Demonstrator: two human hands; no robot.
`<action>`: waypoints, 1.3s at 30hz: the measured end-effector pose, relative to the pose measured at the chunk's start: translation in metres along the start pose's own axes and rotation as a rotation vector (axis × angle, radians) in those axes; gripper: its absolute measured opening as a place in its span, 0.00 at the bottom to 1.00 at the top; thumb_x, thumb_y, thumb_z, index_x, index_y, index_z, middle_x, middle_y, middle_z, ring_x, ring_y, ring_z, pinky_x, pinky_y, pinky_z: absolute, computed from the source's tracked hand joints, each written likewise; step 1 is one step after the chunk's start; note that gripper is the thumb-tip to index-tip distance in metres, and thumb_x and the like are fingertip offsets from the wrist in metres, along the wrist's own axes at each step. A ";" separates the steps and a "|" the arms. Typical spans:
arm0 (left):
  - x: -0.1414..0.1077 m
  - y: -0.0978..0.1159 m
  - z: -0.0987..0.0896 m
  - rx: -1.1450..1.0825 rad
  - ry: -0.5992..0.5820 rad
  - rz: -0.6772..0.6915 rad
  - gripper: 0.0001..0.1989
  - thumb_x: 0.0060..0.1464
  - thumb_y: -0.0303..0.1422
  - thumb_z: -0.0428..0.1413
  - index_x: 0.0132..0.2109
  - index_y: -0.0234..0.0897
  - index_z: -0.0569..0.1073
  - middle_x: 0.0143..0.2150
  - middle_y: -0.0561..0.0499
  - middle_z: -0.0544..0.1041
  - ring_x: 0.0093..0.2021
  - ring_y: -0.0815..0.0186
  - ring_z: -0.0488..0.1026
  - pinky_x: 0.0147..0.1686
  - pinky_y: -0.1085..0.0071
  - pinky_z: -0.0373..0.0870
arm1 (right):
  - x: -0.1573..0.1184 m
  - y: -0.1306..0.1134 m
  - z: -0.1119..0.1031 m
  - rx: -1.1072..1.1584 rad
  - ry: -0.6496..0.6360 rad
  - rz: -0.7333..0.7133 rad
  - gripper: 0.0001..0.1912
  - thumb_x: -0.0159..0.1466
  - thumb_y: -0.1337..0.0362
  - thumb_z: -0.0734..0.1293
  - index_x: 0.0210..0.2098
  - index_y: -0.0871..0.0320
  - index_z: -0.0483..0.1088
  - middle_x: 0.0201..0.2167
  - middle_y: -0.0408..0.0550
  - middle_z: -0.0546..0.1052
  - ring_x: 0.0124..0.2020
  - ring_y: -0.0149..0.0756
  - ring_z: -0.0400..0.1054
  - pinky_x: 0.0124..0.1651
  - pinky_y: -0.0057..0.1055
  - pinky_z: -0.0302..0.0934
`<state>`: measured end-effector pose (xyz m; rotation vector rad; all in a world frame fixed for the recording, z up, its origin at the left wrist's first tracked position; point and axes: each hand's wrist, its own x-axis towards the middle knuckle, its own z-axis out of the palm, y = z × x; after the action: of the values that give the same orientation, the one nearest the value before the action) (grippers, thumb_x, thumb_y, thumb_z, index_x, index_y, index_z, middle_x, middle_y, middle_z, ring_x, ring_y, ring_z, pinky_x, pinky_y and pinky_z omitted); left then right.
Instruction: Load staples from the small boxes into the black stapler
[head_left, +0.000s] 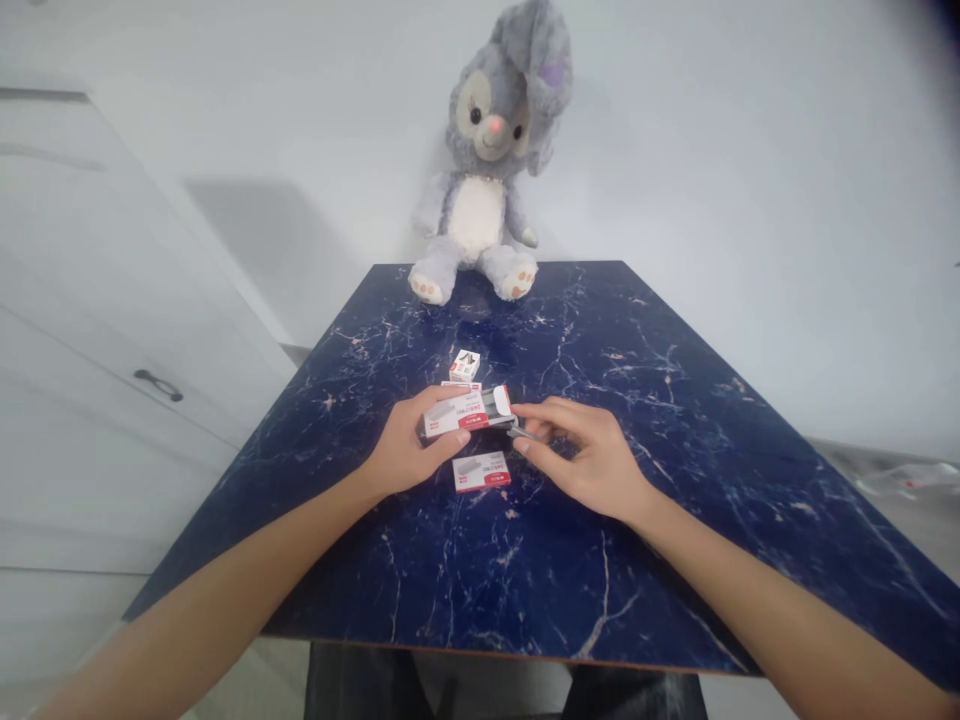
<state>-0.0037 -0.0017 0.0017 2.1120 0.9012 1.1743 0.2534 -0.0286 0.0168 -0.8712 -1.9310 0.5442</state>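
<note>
Gripping a red-and-white staple box [465,412], the left hand [409,450] held it above the middle of the blue marble-patterned counter [637,570], its grey inner tray showing at the right end. The right hand [581,458] pinched a slim metal strip [527,434] just beside that end. A second box [481,472] lay nearer, a small third box [465,365] farther, and a grey plush rabbit [476,190] sat at the far edge.

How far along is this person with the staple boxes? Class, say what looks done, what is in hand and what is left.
Done: the red-and-white staple box in the left hand stands open. In hand: the right hand pinches a metal staple strip at its open end. Left: a box nearest the person and another farther off look shut.
</note>
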 end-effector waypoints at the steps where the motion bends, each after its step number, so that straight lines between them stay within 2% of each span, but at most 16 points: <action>1: 0.000 0.001 0.000 0.016 -0.001 0.013 0.23 0.57 0.35 0.61 0.59 0.41 0.70 0.48 0.47 0.80 0.37 0.64 0.77 0.39 0.67 0.74 | 0.000 0.000 0.000 -0.005 -0.005 -0.006 0.15 0.64 0.65 0.70 0.51 0.54 0.75 0.33 0.44 0.76 0.30 0.30 0.69 0.34 0.30 0.68; 8: -0.001 0.007 0.005 0.124 -0.041 0.117 0.23 0.56 0.34 0.61 0.58 0.39 0.70 0.44 0.48 0.81 0.35 0.65 0.77 0.37 0.69 0.73 | 0.001 -0.006 0.001 -0.002 -0.064 -0.087 0.11 0.65 0.65 0.70 0.47 0.56 0.77 0.32 0.45 0.76 0.29 0.30 0.70 0.35 0.30 0.66; 11: -0.001 0.008 0.004 0.155 -0.063 0.142 0.23 0.57 0.35 0.60 0.58 0.39 0.70 0.44 0.47 0.81 0.35 0.65 0.77 0.36 0.70 0.72 | 0.001 -0.006 0.002 0.007 -0.074 -0.073 0.11 0.65 0.65 0.70 0.47 0.56 0.77 0.33 0.45 0.77 0.30 0.30 0.70 0.35 0.30 0.66; 16: 0.000 0.006 0.003 0.189 -0.072 0.104 0.22 0.57 0.36 0.60 0.58 0.40 0.71 0.48 0.47 0.81 0.38 0.64 0.78 0.39 0.69 0.73 | 0.000 -0.003 0.001 0.010 -0.049 -0.026 0.12 0.65 0.66 0.70 0.48 0.54 0.77 0.31 0.44 0.76 0.29 0.30 0.70 0.35 0.30 0.65; 20: 0.001 0.006 0.002 0.195 -0.080 0.072 0.22 0.56 0.35 0.61 0.58 0.40 0.71 0.45 0.49 0.82 0.37 0.65 0.78 0.39 0.69 0.73 | -0.001 -0.005 0.000 -0.003 -0.136 -0.060 0.20 0.66 0.67 0.68 0.57 0.52 0.72 0.32 0.43 0.75 0.30 0.31 0.69 0.36 0.31 0.64; 22: 0.001 0.007 0.002 0.193 -0.087 0.065 0.22 0.56 0.35 0.61 0.58 0.40 0.71 0.45 0.49 0.82 0.36 0.65 0.78 0.38 0.69 0.72 | -0.001 -0.005 0.000 -0.030 -0.177 -0.078 0.19 0.66 0.68 0.67 0.56 0.53 0.73 0.32 0.43 0.74 0.30 0.31 0.68 0.36 0.31 0.64; 25: 0.001 0.009 0.002 0.181 -0.069 0.066 0.21 0.56 0.35 0.60 0.57 0.39 0.71 0.44 0.49 0.81 0.36 0.65 0.77 0.38 0.69 0.72 | 0.000 -0.003 0.001 -0.058 -0.152 -0.072 0.16 0.66 0.68 0.66 0.52 0.55 0.75 0.31 0.44 0.74 0.30 0.31 0.67 0.35 0.31 0.63; 29: 0.002 0.009 0.001 0.167 -0.042 0.067 0.21 0.56 0.34 0.60 0.57 0.39 0.71 0.42 0.51 0.81 0.34 0.67 0.77 0.36 0.71 0.72 | 0.002 -0.001 0.000 -0.069 -0.107 -0.048 0.14 0.66 0.68 0.66 0.50 0.55 0.76 0.31 0.44 0.74 0.30 0.32 0.68 0.35 0.31 0.63; 35: 0.001 0.005 0.003 0.200 -0.077 0.086 0.22 0.56 0.35 0.60 0.58 0.40 0.71 0.49 0.48 0.81 0.39 0.64 0.78 0.40 0.68 0.73 | 0.001 -0.002 0.003 0.100 -0.143 0.085 0.17 0.66 0.65 0.68 0.54 0.54 0.74 0.39 0.48 0.78 0.36 0.34 0.72 0.40 0.32 0.68; 39: 0.000 0.007 0.004 0.217 -0.071 0.103 0.23 0.57 0.35 0.60 0.59 0.40 0.71 0.50 0.46 0.81 0.41 0.63 0.79 0.42 0.68 0.74 | 0.000 -0.003 0.006 0.184 -0.139 0.167 0.16 0.65 0.63 0.69 0.53 0.53 0.75 0.39 0.48 0.79 0.36 0.35 0.73 0.41 0.33 0.70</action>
<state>0.0019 -0.0064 0.0052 2.3830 0.9333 1.0853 0.2474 -0.0310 0.0162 -0.8992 -1.9063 0.8883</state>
